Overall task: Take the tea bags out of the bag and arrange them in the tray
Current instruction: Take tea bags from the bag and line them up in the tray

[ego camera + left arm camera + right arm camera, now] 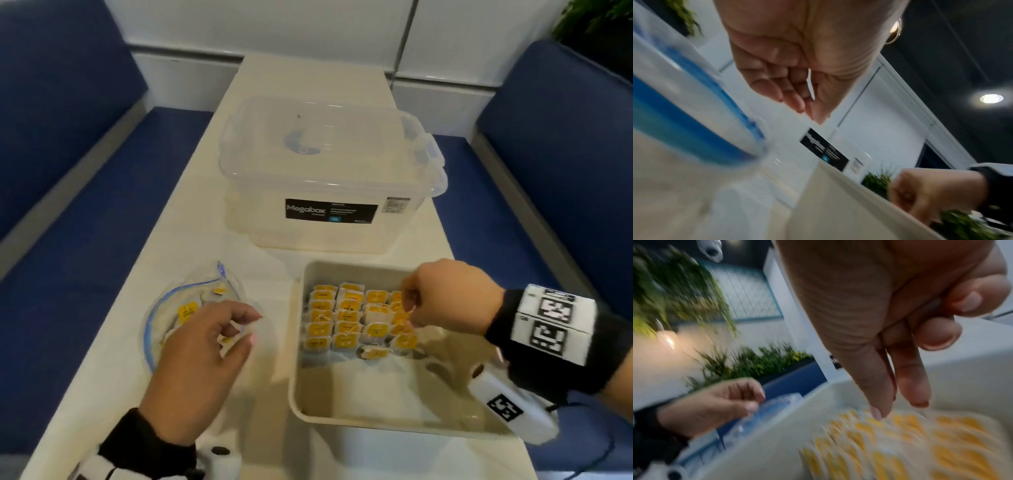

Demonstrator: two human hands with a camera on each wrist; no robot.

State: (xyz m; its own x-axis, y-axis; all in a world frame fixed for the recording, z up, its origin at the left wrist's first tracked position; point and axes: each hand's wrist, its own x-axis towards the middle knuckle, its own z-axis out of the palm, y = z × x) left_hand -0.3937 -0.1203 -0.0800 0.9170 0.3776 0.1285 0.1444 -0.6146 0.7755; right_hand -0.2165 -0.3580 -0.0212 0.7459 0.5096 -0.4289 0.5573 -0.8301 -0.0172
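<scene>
Cream bench between blue seats. Left hand, fingers loosely curled, over the clear bag of remaining tea bags, nearer them. Right hand over the tray, grip unclear, above the filled rows.

A cream table carries three things — clear storage box, zip bag, tray.
</scene>
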